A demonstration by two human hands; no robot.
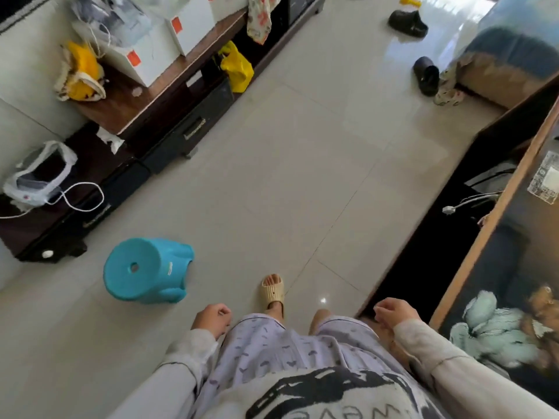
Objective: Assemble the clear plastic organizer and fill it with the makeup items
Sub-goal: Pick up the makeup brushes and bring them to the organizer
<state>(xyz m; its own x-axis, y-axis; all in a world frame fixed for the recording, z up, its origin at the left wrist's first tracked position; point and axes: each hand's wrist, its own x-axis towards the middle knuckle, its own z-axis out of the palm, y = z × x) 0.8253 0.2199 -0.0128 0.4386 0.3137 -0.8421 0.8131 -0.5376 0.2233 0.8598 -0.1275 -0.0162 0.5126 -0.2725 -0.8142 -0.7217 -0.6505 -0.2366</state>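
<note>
I am standing on a tiled floor, looking down at my legs and one foot in a beige slipper [273,291]. My left hand [211,319] hangs by my left thigh with its fingers curled and nothing in it. My right hand [394,313] hangs by my right thigh, fingers curled too, holding nothing. No clear plastic organizer and no makeup items show anywhere in this view.
A teal plastic stool [145,270] lies tipped on the floor at my left. A dark low cabinet [169,116] with white boxes and yellow bags runs along the left wall. A glass-topped table [511,267] stands at my right. Dark shoes [408,21] lie far ahead.
</note>
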